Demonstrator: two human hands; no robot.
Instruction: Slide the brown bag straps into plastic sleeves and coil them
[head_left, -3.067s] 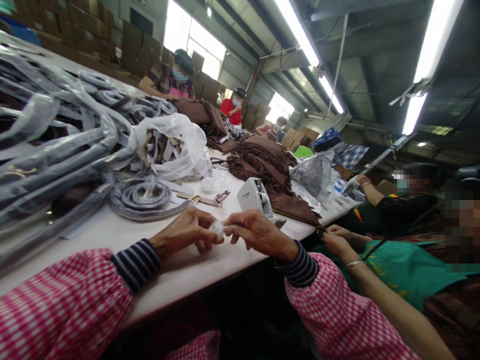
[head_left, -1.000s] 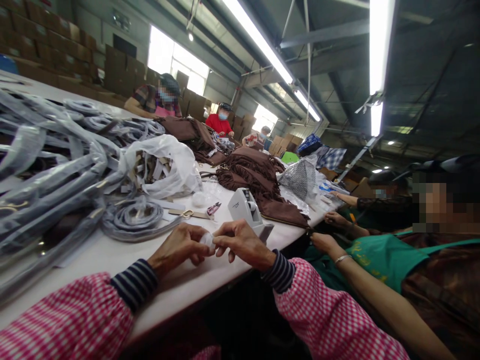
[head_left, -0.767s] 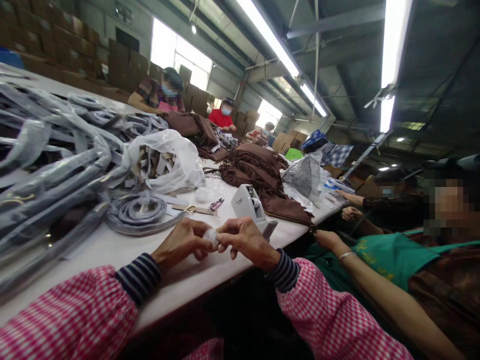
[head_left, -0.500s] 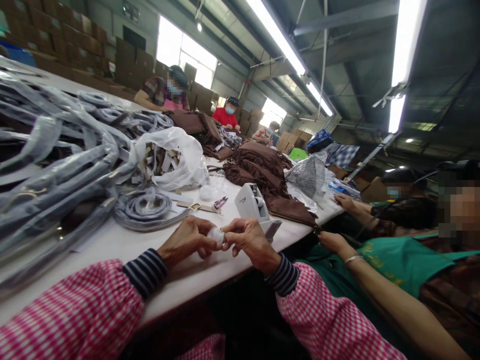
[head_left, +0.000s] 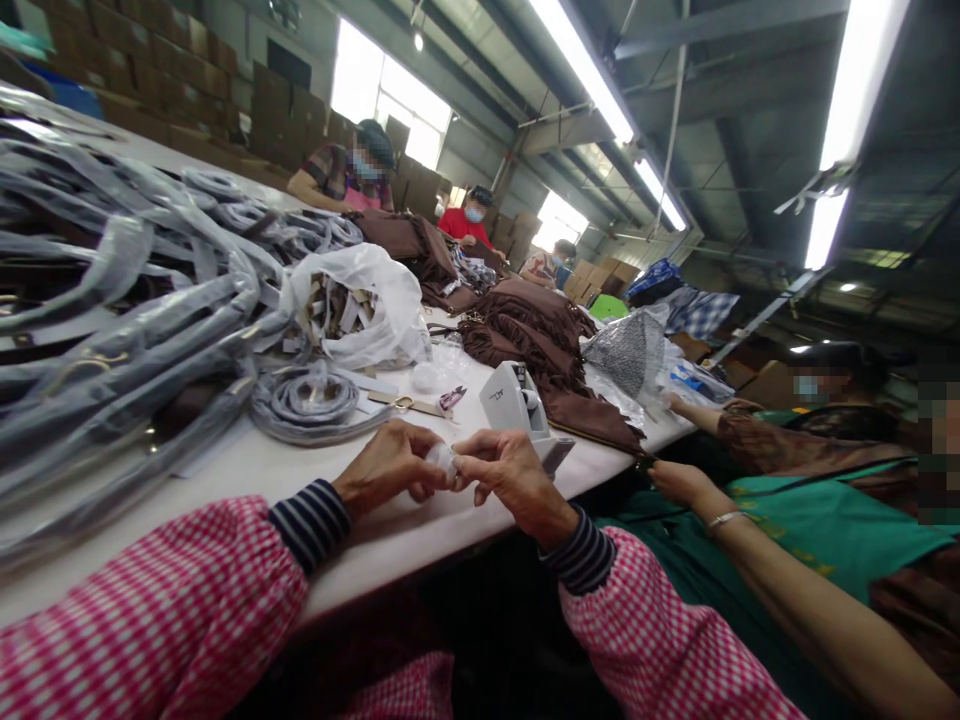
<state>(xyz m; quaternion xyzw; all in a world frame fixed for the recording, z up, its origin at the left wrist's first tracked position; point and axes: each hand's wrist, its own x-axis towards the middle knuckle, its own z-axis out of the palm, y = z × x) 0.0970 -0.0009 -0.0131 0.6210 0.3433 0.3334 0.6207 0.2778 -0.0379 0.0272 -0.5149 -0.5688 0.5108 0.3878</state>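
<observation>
Between my two hands, just above the table's near edge, is a small translucent white piece (head_left: pixel 441 458), perhaps rolled plastic; its exact kind cannot be made out. My left hand (head_left: pixel 386 465) pinches it from the left with thumb and fingers. From the other side, the thumb and forefinger of my right hand (head_left: pixel 517 482) are closed on its edge. A grey tape dispenser (head_left: pixel 504 402) stands just beyond my right hand. Past my left hand lie a flat strap with a gold ring (head_left: pixel 420 405), small pink-handled snips (head_left: pixel 452 398) and a plastic-wrapped coiled strap (head_left: pixel 300 405).
Plastic-wrapped straps (head_left: pixel 150 330) are heaped at left. A white plastic bag (head_left: pixel 397 310) holds scraps, and brown fringed bags (head_left: pixel 525 340) are piled mid-table. At right, a co-worker's hand (head_left: pixel 679 482) touches a brown bag's end. Other people work across the table (head_left: pixel 390 570).
The view has shifted slightly, so things appear a little further right. My hands keep hold of the white piece, with the fingers slightly closer around it.
</observation>
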